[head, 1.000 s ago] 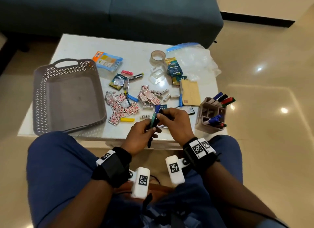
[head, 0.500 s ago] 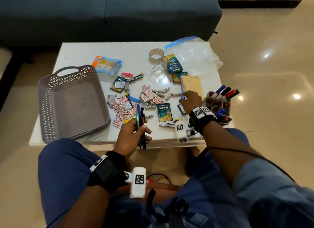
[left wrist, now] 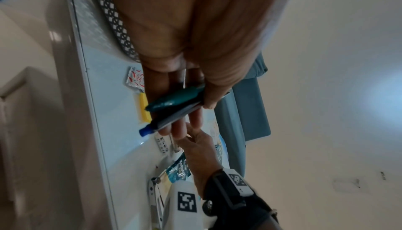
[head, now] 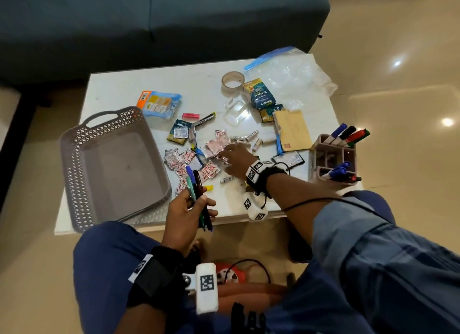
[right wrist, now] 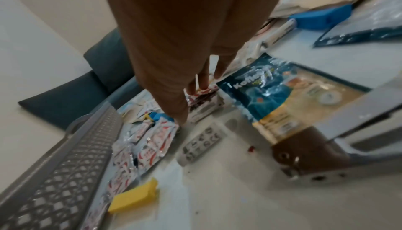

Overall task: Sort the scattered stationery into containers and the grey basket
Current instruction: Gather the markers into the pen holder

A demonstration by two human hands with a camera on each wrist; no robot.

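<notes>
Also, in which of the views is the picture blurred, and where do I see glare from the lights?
Head view: mostly sharp, bright lamp glare on the glossy beige floor. Right wrist view: motion blur smears the small red-and-white sachets and the perforated grey plastic basket. Left wrist view: the left hand looms soft, its bundle of pens clearer.

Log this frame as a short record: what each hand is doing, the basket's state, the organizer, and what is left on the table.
left hand: grips a bundle of pens above the table's near edge
right hand: fingers extended onto the red-and-white sachets
grey basket: on the table's left side, nothing visible in it
desk organizer: holds markers, at the table's right edge
table: sachets, tape roll, brown envelope, yellow clip unsorted
</notes>
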